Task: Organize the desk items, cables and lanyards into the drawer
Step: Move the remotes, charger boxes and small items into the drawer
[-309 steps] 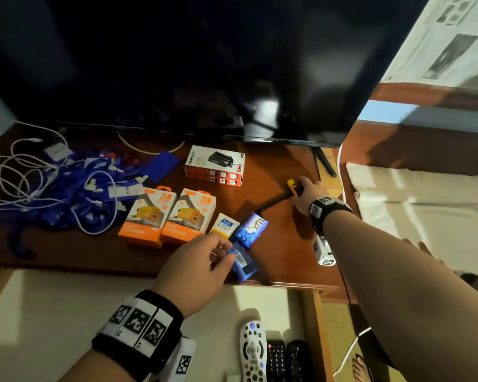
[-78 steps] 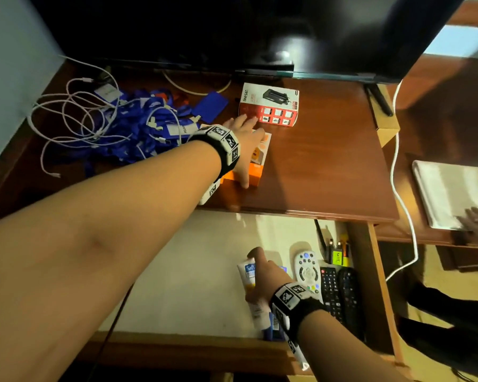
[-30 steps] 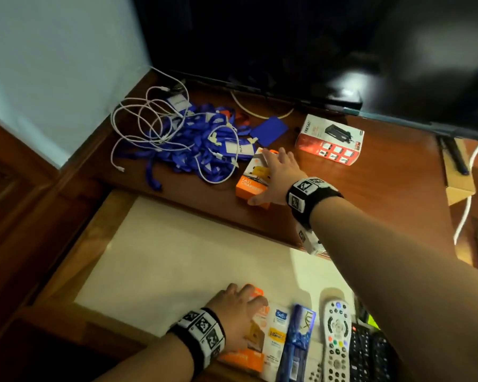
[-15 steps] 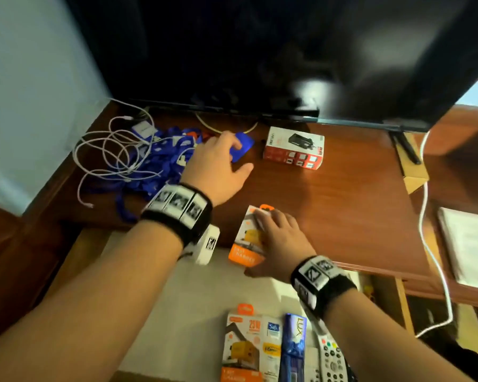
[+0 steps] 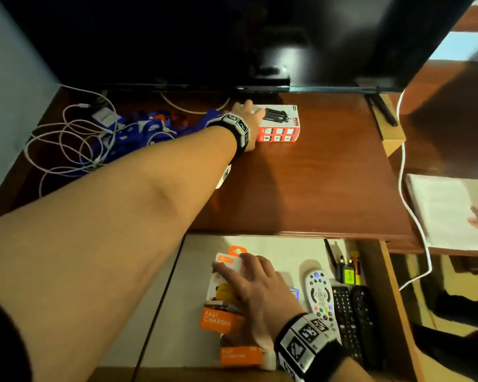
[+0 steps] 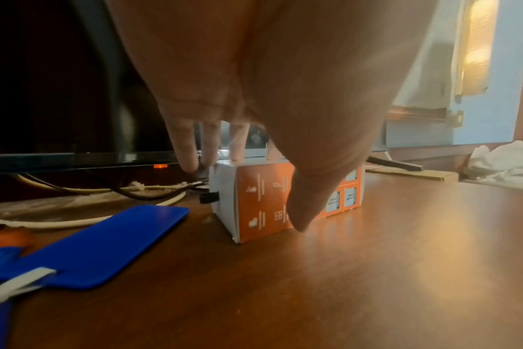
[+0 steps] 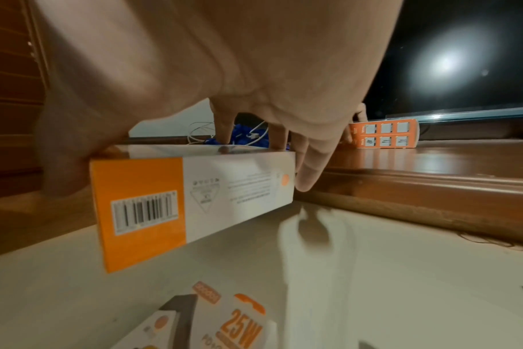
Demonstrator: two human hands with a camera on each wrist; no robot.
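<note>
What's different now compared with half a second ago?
The right hand has carried the second orange charger box off the desk and now holds it over the drawer, above the first charger box. The left hand left the blue tag and now clasps the red-and-white box. The lanyard and cable pile and remotes stayed put.

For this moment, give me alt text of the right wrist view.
The right hand holds an orange-and-white charger box above the pale drawer floor, over a second charger box. Behind, on the desk, the left hand touches an adapter box.
</note>
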